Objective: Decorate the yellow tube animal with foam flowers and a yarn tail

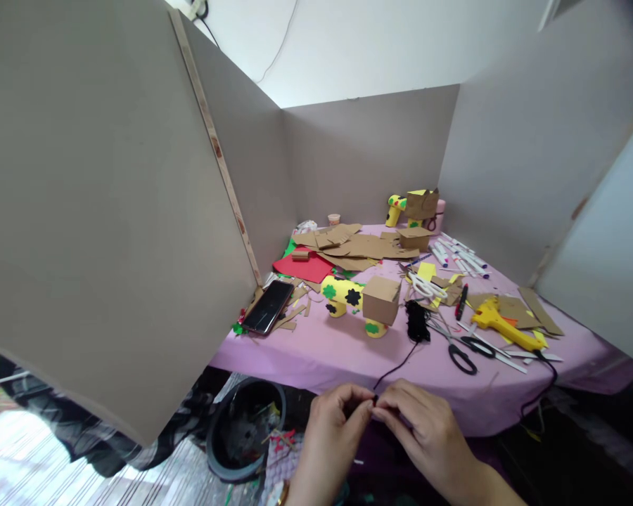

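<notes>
Just in front of the table edge, my left hand [333,425] and my right hand [425,429] meet, fingertips pinched together on the end of a black yarn [398,368]. The strand runs up from my fingers to a small black skein [418,323] lying on the table. Beside the skein stands a yellow paper animal figure [342,289] with green and black flower spots and a cardboard box [380,301] at its right end. Scissors with black handles [462,359] lie to the right of the skein.
A pink-covered table [300,355] holds a phone [268,307], cardboard scraps [369,246], red paper [303,268], white-handled scissors [427,287], markers [461,257] and a yellow glue gun [506,328]. Another spotted figure [395,205] stands at the back. Grey partitions [369,154] surround it; a black bucket [214,450] sits below.
</notes>
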A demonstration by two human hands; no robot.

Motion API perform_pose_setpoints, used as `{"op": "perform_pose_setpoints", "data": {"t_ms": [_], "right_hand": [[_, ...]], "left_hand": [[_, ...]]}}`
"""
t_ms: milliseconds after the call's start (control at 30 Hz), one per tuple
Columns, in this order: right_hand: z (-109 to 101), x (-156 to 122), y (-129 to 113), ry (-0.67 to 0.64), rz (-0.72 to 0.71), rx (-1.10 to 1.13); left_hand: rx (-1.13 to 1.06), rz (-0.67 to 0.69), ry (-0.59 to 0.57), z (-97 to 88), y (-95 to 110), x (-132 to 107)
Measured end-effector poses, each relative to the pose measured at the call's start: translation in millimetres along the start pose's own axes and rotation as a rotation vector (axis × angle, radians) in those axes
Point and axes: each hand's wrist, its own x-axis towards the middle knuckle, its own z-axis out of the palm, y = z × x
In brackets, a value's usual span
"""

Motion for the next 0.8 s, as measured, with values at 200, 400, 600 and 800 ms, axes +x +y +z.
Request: {"op": "perform_pose_setpoints", "data": {"t_ms": [200,400,600,800], "right_hand": [[-4.2,1.4,-0.5,-0.057,0.093,0.144],[-13.2,10.7,-4.4,-0.222,0.584,0.736],[-6.1,9.4,1.2,-0.326,0.856,1.152],[0.4,6.2,1.5,-0.332,0.954,1.307]], "left_hand": [[0.022,0.018,-0.172,-4.5,-0.3,-1.7],[-0.230,-0.141,-0.285,-5.0,-13.8,-2.0],[-0.383,-0.150,-0.297,-4.1,-10.0,-1.9],[-0.497,-0.199,-0.265,0.6,-12.4,-2.7]]}}
